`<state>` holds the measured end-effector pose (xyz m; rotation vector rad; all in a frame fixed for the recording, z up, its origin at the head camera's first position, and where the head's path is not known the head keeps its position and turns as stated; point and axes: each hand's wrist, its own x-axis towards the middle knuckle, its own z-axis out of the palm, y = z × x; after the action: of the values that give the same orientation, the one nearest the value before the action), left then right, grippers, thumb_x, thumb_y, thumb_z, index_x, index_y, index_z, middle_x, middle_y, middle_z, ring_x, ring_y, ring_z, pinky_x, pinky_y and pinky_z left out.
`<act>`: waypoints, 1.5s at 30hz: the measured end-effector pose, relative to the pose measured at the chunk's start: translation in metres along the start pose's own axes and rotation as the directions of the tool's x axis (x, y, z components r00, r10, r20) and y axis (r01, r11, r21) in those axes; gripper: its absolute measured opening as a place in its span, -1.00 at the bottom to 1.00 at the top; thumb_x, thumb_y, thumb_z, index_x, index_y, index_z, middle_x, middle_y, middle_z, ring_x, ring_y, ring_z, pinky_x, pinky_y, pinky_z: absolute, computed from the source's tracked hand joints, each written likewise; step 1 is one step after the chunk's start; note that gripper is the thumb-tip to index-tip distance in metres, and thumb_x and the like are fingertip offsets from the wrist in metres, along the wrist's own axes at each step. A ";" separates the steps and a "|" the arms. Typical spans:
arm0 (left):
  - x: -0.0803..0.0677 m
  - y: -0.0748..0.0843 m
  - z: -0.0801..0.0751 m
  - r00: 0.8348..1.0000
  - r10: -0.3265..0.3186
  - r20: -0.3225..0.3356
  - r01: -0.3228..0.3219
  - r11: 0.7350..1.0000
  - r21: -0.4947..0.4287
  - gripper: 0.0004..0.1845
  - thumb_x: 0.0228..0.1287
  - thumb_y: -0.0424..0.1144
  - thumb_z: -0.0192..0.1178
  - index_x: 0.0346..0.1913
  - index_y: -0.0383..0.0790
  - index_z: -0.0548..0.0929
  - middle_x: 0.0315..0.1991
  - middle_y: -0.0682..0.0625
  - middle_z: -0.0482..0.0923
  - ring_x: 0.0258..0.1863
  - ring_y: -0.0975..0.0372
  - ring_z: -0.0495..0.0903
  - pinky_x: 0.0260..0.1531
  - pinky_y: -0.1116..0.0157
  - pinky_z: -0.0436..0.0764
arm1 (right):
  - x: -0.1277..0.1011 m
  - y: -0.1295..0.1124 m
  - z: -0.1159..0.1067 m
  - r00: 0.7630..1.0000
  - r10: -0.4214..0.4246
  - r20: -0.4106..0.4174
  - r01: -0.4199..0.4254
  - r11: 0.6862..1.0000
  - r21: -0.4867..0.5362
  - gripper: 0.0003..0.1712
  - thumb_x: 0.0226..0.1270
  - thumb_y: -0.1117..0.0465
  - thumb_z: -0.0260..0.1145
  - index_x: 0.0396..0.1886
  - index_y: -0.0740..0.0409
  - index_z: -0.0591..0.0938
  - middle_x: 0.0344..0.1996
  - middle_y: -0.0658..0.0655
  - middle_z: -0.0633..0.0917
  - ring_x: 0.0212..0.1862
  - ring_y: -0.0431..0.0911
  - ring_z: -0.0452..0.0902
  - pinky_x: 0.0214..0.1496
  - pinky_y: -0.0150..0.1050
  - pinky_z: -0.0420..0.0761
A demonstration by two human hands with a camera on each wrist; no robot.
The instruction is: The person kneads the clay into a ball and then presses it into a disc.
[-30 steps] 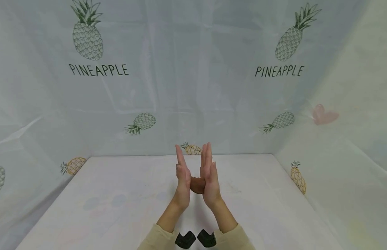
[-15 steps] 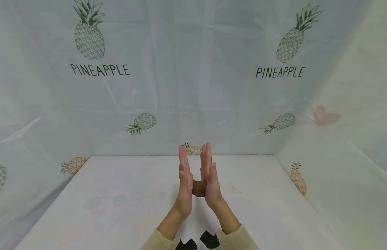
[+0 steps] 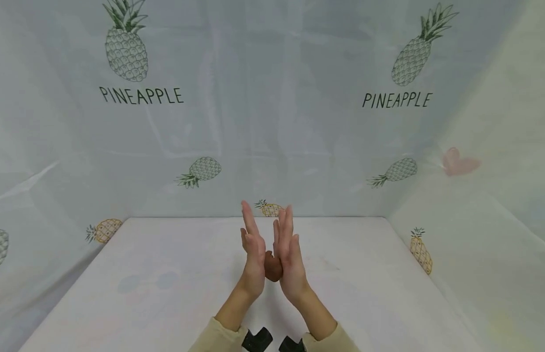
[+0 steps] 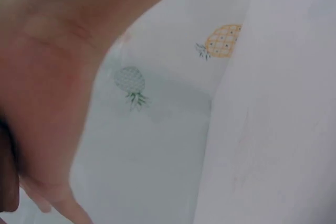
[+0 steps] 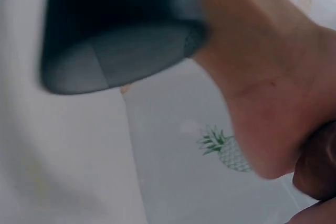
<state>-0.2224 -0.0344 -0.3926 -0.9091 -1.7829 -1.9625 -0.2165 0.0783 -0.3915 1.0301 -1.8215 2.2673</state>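
Observation:
A brown clay-like lump is pressed between two upright palms in the head view. My left hand is on its left side, fingers straight and pointing up. Against its other side rests my right hand, its fingers straight too. Part of the lump shows at the left edge of the left wrist view, beside the palm. In the right wrist view the smooth dark lump touches the base of the palm, and the fingers are mostly out of frame.
Below the hands lies a white table. A pale sheet printed with pineapples hangs behind it and along both sides. Black wrist cameras sit at the cuffs, one of them, a dark camera housing, looming in the right wrist view.
The palms have slid against each other, the left forward and back, and both have shifted slightly left. The lump between them has turned and looks narrower and more upright.

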 end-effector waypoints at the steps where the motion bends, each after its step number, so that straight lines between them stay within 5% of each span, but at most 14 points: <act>1: -0.001 0.000 0.001 1.000 -0.020 0.020 0.020 1.000 -0.013 -0.26 0.59 0.37 -0.78 0.64 0.25 -0.66 0.64 0.27 -0.84 0.57 0.22 -0.89 0.36 -0.24 -0.85 | 0.000 -0.003 -0.001 1.000 -0.013 -0.009 0.012 1.000 -0.006 -0.30 0.66 -0.32 -0.74 0.69 -0.47 -0.51 0.71 -0.13 -0.46 0.72 0.07 -0.61 0.59 0.40 -0.56; 8: -0.007 0.002 0.014 0.992 -0.069 0.104 0.081 0.991 -0.111 -0.32 0.59 0.35 -0.81 0.64 0.39 -0.61 0.68 0.31 -0.73 0.63 0.28 -0.77 0.44 -0.39 -0.64 | 0.000 -0.013 -0.014 0.996 -0.042 -0.075 0.035 0.996 -0.087 -0.31 0.65 -0.31 -0.73 0.69 -0.48 -0.50 0.71 -0.20 -0.43 0.73 -0.04 -0.55 0.60 0.31 -0.60; 14: -0.011 0.010 0.025 0.992 0.044 0.118 -0.021 0.982 -0.186 -0.31 0.65 0.23 -0.82 0.67 0.15 -0.63 0.71 0.23 -0.69 0.67 0.24 -0.68 0.43 -0.38 -0.66 | 0.003 -0.011 -0.026 0.989 -0.067 -0.129 0.055 0.994 -0.098 -0.30 0.67 -0.32 -0.67 0.70 -0.47 -0.47 0.71 -0.22 -0.39 0.73 -0.07 -0.53 0.60 0.33 -0.59; 20: -0.009 0.013 0.020 0.991 0.122 0.058 -0.112 0.983 -0.147 -0.28 0.68 0.24 -0.73 0.69 0.09 -0.58 0.72 0.15 -0.66 0.68 0.21 -0.65 0.44 -0.33 -0.64 | 0.003 -0.003 -0.019 0.997 0.037 -0.065 -0.038 0.999 -0.018 -0.29 0.67 -0.34 -0.68 0.71 -0.48 -0.46 0.72 -0.16 -0.39 0.73 0.05 -0.52 0.62 0.37 -0.52; 24: -0.005 0.009 0.008 0.995 0.102 -0.011 -0.102 0.992 -0.070 -0.27 0.66 0.28 -0.73 0.69 0.13 -0.57 0.71 0.19 -0.68 0.68 0.21 -0.68 0.44 -0.26 -0.71 | 0.000 0.001 -0.005 0.994 0.102 -0.038 -0.103 0.994 -0.022 -0.32 0.67 -0.31 -0.73 0.69 -0.51 -0.47 0.71 -0.13 -0.45 0.72 0.17 -0.49 0.66 0.31 -0.45; 28: -0.003 0.001 0.003 1.000 0.006 -0.018 -0.007 0.999 -0.040 -0.28 0.59 0.35 -0.80 0.66 0.27 -0.61 0.67 0.28 -0.76 0.61 0.34 -0.78 0.40 -0.21 -0.81 | -0.002 -0.004 0.001 0.994 0.104 -0.045 -0.105 0.994 -0.031 -0.31 0.64 -0.37 -0.71 0.67 -0.56 -0.48 0.69 -0.17 -0.48 0.72 0.17 -0.51 0.64 0.35 -0.45; 30: -0.004 -0.002 0.004 0.999 -0.052 0.012 0.052 0.996 -0.066 -0.29 0.54 0.38 -0.84 0.64 0.37 -0.63 0.66 0.29 -0.78 0.66 0.35 -0.14 0.61 -0.05 -0.29 | -0.002 -0.009 0.000 0.995 0.073 -0.069 -0.077 0.996 -0.049 -0.30 0.64 -0.38 -0.69 0.68 -0.55 -0.47 0.70 -0.19 -0.46 0.73 0.14 -0.50 0.62 0.39 -0.47; 31: -0.005 -0.003 0.005 0.996 -0.079 0.035 0.082 0.993 -0.090 -0.30 0.52 0.39 -0.86 0.62 0.43 -0.64 0.65 0.29 -0.79 0.47 0.35 0.28 0.50 0.09 0.19 | -0.002 -0.012 -0.001 0.995 0.057 -0.083 -0.062 0.996 -0.061 -0.30 0.64 -0.39 -0.68 0.68 -0.55 -0.46 0.70 -0.20 -0.45 0.73 0.13 -0.49 0.61 0.40 -0.47; 32: -0.005 -0.004 0.007 0.994 -0.097 0.059 0.103 0.988 -0.115 -0.31 0.51 0.40 -0.87 0.61 0.46 -0.64 0.64 0.28 -0.81 0.11 0.33 0.55 0.06 0.26 0.57 | -0.001 -0.014 -0.003 0.994 0.038 -0.098 -0.045 0.996 -0.075 -0.29 0.64 -0.39 -0.68 0.69 -0.53 -0.46 0.70 -0.20 -0.44 0.73 0.11 -0.49 0.61 0.41 -0.48; 35: -0.009 -0.005 0.014 0.987 -0.132 0.095 0.146 0.978 -0.150 -0.32 0.51 0.40 -0.87 0.61 0.51 -0.62 0.66 0.26 -0.77 -0.37 0.33 0.38 -0.50 0.36 0.36 | 0.000 -0.018 -0.012 0.991 -0.002 -0.136 -0.012 0.995 -0.100 -0.29 0.64 -0.39 -0.67 0.69 -0.53 -0.45 0.70 -0.23 -0.41 0.73 0.04 -0.48 0.62 0.35 -0.51; 37: -0.011 -0.003 0.020 0.985 -0.124 0.117 0.141 0.977 -0.157 -0.33 0.54 0.37 -0.86 0.62 0.47 -0.61 0.67 0.28 -0.76 -0.05 0.26 0.43 -0.03 0.38 0.41 | 0.001 -0.019 -0.019 0.987 -0.032 -0.160 0.015 0.995 -0.103 -0.28 0.65 -0.39 -0.66 0.70 -0.52 -0.44 0.70 -0.25 -0.40 0.73 0.00 -0.49 0.62 0.33 -0.53; 39: -0.013 -0.001 0.025 0.987 -0.102 0.127 0.121 0.981 -0.154 -0.33 0.58 0.34 -0.83 0.64 0.44 -0.59 0.68 0.30 -0.72 0.49 0.24 0.12 0.43 0.18 0.09 | 0.003 -0.020 -0.026 0.982 -0.063 -0.180 0.045 0.994 -0.104 -0.28 0.65 -0.37 -0.66 0.71 -0.48 -0.44 0.70 -0.26 -0.40 0.73 -0.03 -0.51 0.61 0.32 -0.54; 43: -0.016 0.003 0.032 0.990 -0.019 0.141 0.043 0.985 -0.169 -0.32 0.62 0.30 -0.80 0.68 0.33 -0.56 0.71 0.26 -0.66 0.67 0.25 -0.65 0.49 -0.30 -0.51 | 0.005 -0.016 -0.033 0.972 -0.090 -0.215 0.069 0.992 -0.103 -0.28 0.68 -0.34 -0.63 0.72 -0.43 -0.41 0.71 -0.24 -0.36 0.73 -0.06 -0.49 0.63 0.29 -0.55; 45: -0.017 0.004 0.032 0.993 0.017 0.119 0.003 0.986 -0.169 -0.30 0.63 0.32 -0.77 0.69 0.29 -0.55 0.72 0.23 -0.64 0.68 0.24 -0.64 0.46 -0.36 -0.57 | 0.005 -0.013 -0.033 0.975 -0.063 -0.215 0.043 0.995 -0.094 -0.29 0.69 -0.33 -0.63 0.72 -0.45 -0.40 0.72 -0.24 -0.34 0.73 -0.08 -0.48 0.65 0.26 -0.54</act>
<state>-0.1997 -0.0064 -0.3999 -1.1086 -1.6917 -2.1212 -0.2302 0.1094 -0.3807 0.7725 -1.7650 2.1500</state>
